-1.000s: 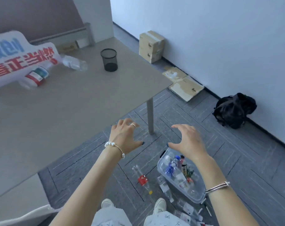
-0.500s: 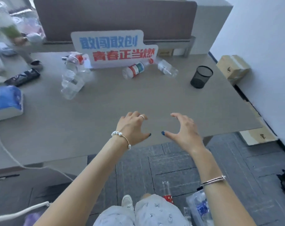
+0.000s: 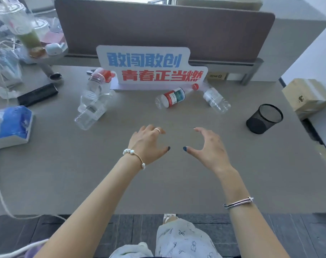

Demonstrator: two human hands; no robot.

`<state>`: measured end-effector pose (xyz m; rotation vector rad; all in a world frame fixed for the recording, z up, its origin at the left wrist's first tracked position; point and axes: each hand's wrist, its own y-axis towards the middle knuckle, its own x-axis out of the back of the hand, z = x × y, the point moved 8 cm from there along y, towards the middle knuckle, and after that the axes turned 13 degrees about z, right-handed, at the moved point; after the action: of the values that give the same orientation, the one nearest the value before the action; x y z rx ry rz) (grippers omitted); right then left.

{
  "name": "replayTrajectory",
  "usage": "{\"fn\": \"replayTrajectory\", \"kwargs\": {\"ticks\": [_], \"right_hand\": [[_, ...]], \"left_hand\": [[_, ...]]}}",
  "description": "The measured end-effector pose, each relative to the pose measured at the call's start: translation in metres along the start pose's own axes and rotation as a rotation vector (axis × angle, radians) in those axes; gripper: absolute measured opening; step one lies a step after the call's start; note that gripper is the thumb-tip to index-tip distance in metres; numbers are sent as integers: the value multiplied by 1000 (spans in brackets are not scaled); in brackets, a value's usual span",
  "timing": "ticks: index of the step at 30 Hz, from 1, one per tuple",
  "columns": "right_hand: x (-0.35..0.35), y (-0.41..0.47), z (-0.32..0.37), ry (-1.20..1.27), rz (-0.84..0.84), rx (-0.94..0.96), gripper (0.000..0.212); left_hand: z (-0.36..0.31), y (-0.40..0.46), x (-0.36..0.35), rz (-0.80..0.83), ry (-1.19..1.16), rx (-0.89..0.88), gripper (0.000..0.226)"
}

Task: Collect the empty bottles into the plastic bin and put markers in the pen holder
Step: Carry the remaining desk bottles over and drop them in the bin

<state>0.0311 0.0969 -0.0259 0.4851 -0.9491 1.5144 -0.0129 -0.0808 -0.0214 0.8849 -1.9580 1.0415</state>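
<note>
Several empty clear bottles lie on the grey desk (image 3: 65, 174). A red-labelled bottle (image 3: 172, 97) and a plain clear bottle (image 3: 216, 100) rest below the slogan sign. A pile of clear bottles (image 3: 93, 103) lies further left, one with a red label at the top. A black mesh pen holder (image 3: 264, 119) stands at the desk's right edge. My left hand (image 3: 147, 144) and my right hand (image 3: 208, 148) hover over the desk's middle, fingers spread, holding nothing. The plastic bin and the markers are out of view.
A white sign with blue and red characters (image 3: 151, 67) stands against the brown partition (image 3: 167, 28). A blue tissue pack (image 3: 9, 123), a black flat object (image 3: 37, 94), cups (image 3: 26, 28) and cables sit at the left. A cardboard box (image 3: 305, 95) stands on the floor at the right.
The view swung from the floor with the bin up to the desk. Both hands stayed open and now reach further over the desk toward the bottles.
</note>
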Motion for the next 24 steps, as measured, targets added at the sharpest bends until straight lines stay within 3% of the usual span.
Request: {"fn": "replayTrajectory", "kwargs": {"ticks": [13, 19, 24], "right_hand": [[71, 166, -79, 22, 35, -55, 65], [88, 218, -102, -15, -11, -51, 62], [97, 250, -116, -5, -90, -39, 61]], "left_hand": [[-46, 193, 30, 57, -45, 64, 59], [-44, 253, 32, -2, 29, 62, 53], [-34, 284, 24, -25, 35, 96, 63]]}}
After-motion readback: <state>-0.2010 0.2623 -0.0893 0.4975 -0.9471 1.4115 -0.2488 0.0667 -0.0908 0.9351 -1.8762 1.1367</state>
